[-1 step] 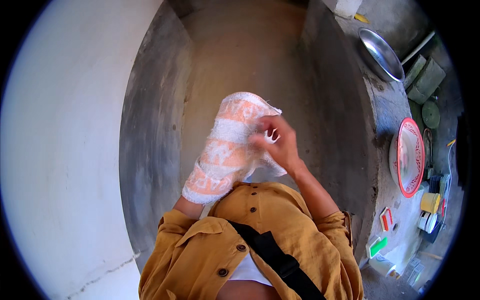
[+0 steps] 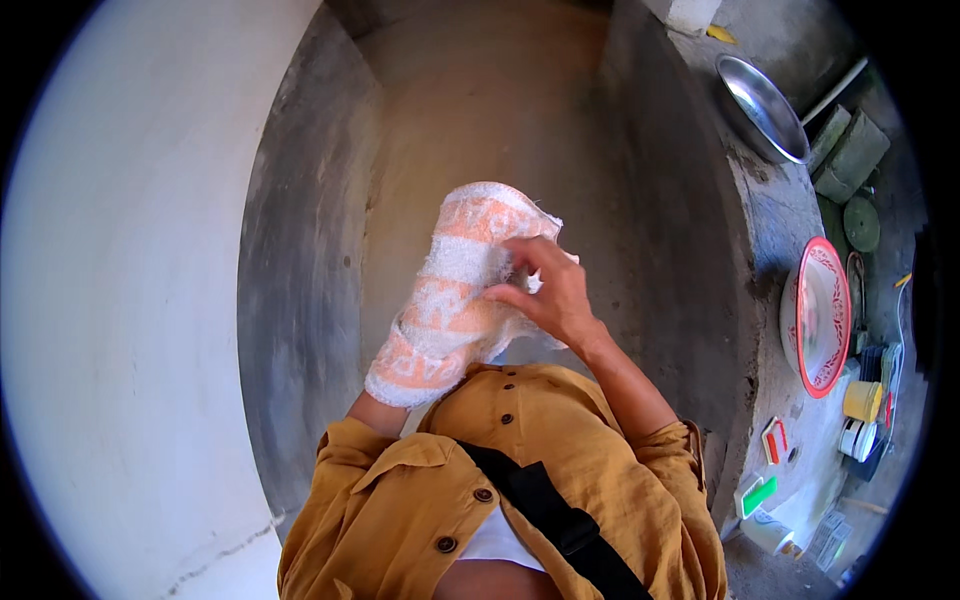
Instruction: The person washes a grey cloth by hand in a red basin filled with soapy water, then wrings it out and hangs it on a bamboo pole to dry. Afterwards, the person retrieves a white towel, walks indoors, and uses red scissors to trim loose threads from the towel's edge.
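A white and peach towel (image 2: 440,290) with striped bands and lettering covers my left hand and wrist like a sleeve. The forearm comes out below its lower edge, and the fingers of my left hand are hidden under the cloth. My right hand (image 2: 560,297) is over the towel's right side. Its thumb and index finger are parted near the terry surface, slightly blurred. A small white tuft (image 2: 535,282) shows in the crook of its curled fingers. Behind that hand, the towel's loose edge hangs to the right.
A concrete ledge (image 2: 740,210) runs along the right. On it stand a metal basin (image 2: 765,108), a red-rimmed enamel basin (image 2: 822,318), a red-and-white brush (image 2: 775,440) and a green-and-white brush (image 2: 756,495). Beyond are a yellow tub (image 2: 862,401) and a white tub (image 2: 857,440). A white wall (image 2: 130,300) rises on the left.
My right hand has shifted slightly left and down across the towel, the white tuft moving with it. The towel-covered left arm has hardly moved.
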`<control>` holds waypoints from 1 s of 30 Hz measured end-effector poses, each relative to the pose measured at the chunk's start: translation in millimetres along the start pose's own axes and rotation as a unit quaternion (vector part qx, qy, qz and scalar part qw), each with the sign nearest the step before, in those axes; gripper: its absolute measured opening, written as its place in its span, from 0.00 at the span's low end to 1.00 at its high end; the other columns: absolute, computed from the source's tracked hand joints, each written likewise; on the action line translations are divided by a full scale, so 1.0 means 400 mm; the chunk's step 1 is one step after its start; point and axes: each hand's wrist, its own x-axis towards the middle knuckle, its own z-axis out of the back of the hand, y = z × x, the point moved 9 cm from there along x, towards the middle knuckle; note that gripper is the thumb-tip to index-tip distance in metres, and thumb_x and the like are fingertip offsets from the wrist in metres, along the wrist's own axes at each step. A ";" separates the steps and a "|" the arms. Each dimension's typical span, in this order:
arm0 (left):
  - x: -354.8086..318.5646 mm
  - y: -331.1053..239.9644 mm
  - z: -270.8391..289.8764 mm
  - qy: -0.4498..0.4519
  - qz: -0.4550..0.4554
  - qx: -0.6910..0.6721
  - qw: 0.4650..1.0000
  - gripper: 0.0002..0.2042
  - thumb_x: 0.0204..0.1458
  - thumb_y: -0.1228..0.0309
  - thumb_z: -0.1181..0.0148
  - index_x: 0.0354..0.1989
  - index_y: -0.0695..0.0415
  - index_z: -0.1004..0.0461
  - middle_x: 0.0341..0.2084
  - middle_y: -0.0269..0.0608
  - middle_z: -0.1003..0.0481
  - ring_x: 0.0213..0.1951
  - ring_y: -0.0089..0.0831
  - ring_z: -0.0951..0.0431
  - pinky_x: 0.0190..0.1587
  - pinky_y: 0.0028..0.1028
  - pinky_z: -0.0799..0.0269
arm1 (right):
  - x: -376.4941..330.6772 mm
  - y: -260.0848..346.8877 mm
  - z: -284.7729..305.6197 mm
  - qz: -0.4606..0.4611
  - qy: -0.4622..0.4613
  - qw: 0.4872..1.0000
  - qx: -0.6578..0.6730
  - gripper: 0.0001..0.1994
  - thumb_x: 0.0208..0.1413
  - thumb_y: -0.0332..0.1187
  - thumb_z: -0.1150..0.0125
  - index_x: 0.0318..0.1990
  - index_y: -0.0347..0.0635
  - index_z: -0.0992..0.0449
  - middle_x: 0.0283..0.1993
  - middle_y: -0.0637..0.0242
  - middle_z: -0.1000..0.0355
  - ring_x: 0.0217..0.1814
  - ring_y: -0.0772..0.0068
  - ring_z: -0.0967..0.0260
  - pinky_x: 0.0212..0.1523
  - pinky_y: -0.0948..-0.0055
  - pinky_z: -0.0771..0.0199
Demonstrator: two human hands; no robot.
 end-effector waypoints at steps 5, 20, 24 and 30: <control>0.300 -0.078 0.038 0.031 0.002 0.010 0.999 0.25 0.56 0.58 0.53 0.59 0.56 0.43 0.53 0.41 0.36 0.56 0.35 0.39 0.59 0.32 0.45 | 0.231 -0.304 -0.025 -0.157 -0.064 0.957 0.237 0.03 0.50 0.25 0.40 0.29 0.36 0.27 0.24 0.72 0.31 0.25 0.83 0.38 0.26 0.82 0.35; 1.022 -0.371 -0.023 0.090 -0.012 0.035 0.995 0.25 0.55 0.58 0.53 0.59 0.56 0.43 0.53 0.41 0.36 0.56 0.36 0.39 0.59 0.32 0.45 | 0.831 -0.519 -0.131 -0.029 -0.020 0.999 0.026 0.11 0.46 0.27 0.36 0.39 0.41 0.27 0.30 0.68 0.31 0.28 0.76 0.36 0.30 0.78 0.34; 1.134 -0.386 0.043 0.040 0.001 0.027 0.999 0.25 0.55 0.59 0.53 0.59 0.56 0.43 0.53 0.41 0.36 0.56 0.36 0.39 0.59 0.32 0.45 | 1.008 -0.672 -0.096 -0.124 0.009 0.978 0.168 0.05 0.49 0.24 0.40 0.34 0.37 0.28 0.27 0.67 0.31 0.26 0.78 0.37 0.29 0.79 0.34; 1.420 -0.500 0.011 0.005 -0.014 0.023 1.000 0.25 0.55 0.59 0.53 0.59 0.56 0.42 0.53 0.41 0.35 0.57 0.36 0.39 0.59 0.32 0.45 | 1.313 -0.760 -0.078 0.004 0.089 0.995 0.053 0.02 0.51 0.23 0.43 0.31 0.36 0.29 0.28 0.66 0.31 0.29 0.75 0.36 0.31 0.75 0.34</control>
